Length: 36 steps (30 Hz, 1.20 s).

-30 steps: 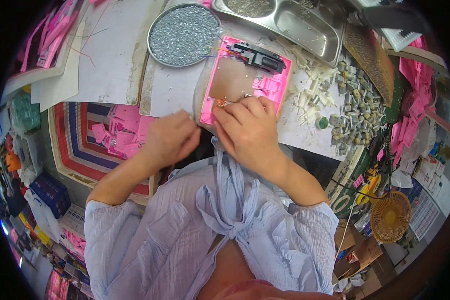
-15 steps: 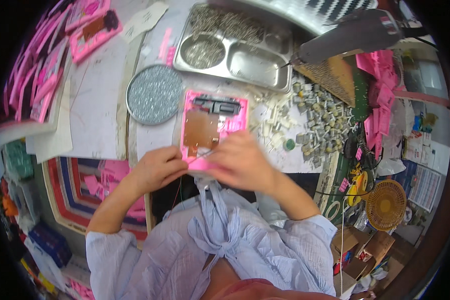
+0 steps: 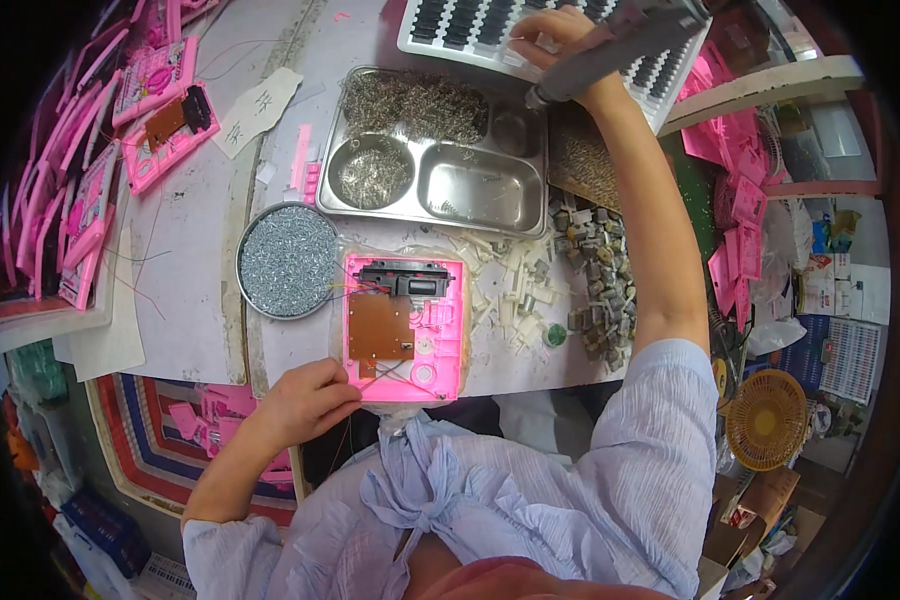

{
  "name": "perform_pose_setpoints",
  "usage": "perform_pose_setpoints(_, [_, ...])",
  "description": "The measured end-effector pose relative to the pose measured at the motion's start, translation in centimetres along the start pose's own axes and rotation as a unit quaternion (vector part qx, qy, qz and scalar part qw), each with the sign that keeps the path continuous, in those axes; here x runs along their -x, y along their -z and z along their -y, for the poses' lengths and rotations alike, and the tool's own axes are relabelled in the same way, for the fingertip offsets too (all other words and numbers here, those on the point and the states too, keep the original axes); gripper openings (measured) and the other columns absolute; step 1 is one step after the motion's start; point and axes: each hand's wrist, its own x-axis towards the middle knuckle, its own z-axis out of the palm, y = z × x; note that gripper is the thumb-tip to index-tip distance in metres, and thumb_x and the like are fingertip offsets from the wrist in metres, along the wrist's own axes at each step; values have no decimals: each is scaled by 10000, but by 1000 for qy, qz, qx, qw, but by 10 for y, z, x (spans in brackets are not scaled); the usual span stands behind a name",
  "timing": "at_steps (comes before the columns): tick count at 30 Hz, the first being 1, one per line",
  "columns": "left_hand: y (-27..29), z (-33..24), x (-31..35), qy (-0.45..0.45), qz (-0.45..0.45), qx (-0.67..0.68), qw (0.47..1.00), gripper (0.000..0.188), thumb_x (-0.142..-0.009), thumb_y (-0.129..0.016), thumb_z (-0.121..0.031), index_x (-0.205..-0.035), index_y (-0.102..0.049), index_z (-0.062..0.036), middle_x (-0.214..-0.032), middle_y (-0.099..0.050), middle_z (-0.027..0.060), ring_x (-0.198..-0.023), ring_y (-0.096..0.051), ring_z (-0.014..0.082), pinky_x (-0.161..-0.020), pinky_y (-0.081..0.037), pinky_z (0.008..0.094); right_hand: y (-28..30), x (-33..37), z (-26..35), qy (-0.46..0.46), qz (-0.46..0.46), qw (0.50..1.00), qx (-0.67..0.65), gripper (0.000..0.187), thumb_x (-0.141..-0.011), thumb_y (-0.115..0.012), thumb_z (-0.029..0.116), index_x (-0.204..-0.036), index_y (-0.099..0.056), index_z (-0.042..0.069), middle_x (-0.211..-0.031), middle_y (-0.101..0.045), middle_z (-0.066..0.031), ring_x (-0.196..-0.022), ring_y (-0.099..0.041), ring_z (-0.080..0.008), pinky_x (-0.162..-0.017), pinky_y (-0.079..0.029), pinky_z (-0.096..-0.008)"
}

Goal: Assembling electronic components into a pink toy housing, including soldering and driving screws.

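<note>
A pink plastic housing (image 3: 453, 345) lies on the table in front of me, holding a brown circuit board (image 3: 380, 328), a black part (image 3: 407, 279) along its far side and thin wires. My left hand (image 3: 315, 402) is at its near left corner, fingers pressed together; what they pinch is hidden. Stretched out to the far right, my right hand (image 3: 568, 40) hovers at a white tray (image 3: 410, 38) of black parts, thumb and fingers apart, with nothing visible between them. A grey electric screwdriver (image 3: 620, 55) hangs across the view, partly covering that hand.
A steel compartment tray (image 3: 480, 187) of small metal parts stands beyond the housing, with a round dish of screws (image 3: 288, 262) to the left. White plastic pieces (image 3: 515, 290) and small motors (image 3: 595, 280) are heaped to the right. Pink housings (image 3: 170, 140) stack at far left.
My right hand has left the housing and reached far right to the white tray. My left hand stays by the housing's near left corner. The view has shifted, showing more of the white tray.
</note>
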Motion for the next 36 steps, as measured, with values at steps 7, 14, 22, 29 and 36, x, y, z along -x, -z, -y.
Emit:
perform_pose_setpoints(7, [0, 0, 0, -1, -2, -7, 1000, 187, -793, -811, -73, -933, -686, -69, -869, -600, 74, -758, -645, 272, -647, -537, 377, -16, -13, 24, 30, -2, 987, 157, 133, -766, -745, 162, -800, -663, 64, -783, -636, -106, -793, -633, -351, -807, -486, -480])
perform_pose_setpoints(14, [-3, 0, 2, 13, -10, 1, 1000, 199, -785, -813, -46, -938, -686, -63, -858, -594, 87, -748, -623, 288, -633, -505, 382, 19, 12, 45, -158, -88, 983, -31, 139, -849, -719, 125, -957, -718, 38, -1014, -679, -220, -1016, -643, -375, -917, -475, -511])
perform_pose_setpoints(22, [-5, -3, 5, 23, -12, 2, 1000, 178, -810, -795, -56, -947, -681, -52, -889, -602, 92, -769, -636, 280, -661, -525, 379, 51, 154, 290, -364, 81, 832, -412, 211, -800, -801, 55, -996, -724, 43, -910, -710, -38, -852, -664, -171, -795, -537, -316])
perform_pose_setpoints(29, [-5, -3, 5, 17, -13, -4, 1000, 180, -815, -788, -51, -951, -669, -52, -893, -597, 95, -767, -630, 283, -660, -521, 381, 9, 164, 328, -156, 70, 948, -268, 193, -726, -789, 52, -892, -695, 75, -906, -671, -51, -868, -593, -291, -776, -503, -380])
perform_pose_setpoints(36, [-5, -4, 2, 23, -10, -4, 1000, 192, -806, -789, -46, -955, -669, -55, -898, -593, 98, -780, -631, 291, -668, -524, 384, 7, 171, 330, -152, 57, 955, -250, 219, -708, -808, 91, -899, -700, 95, -976, -660, -46, -867, -595, -289, -771, -503, -386])
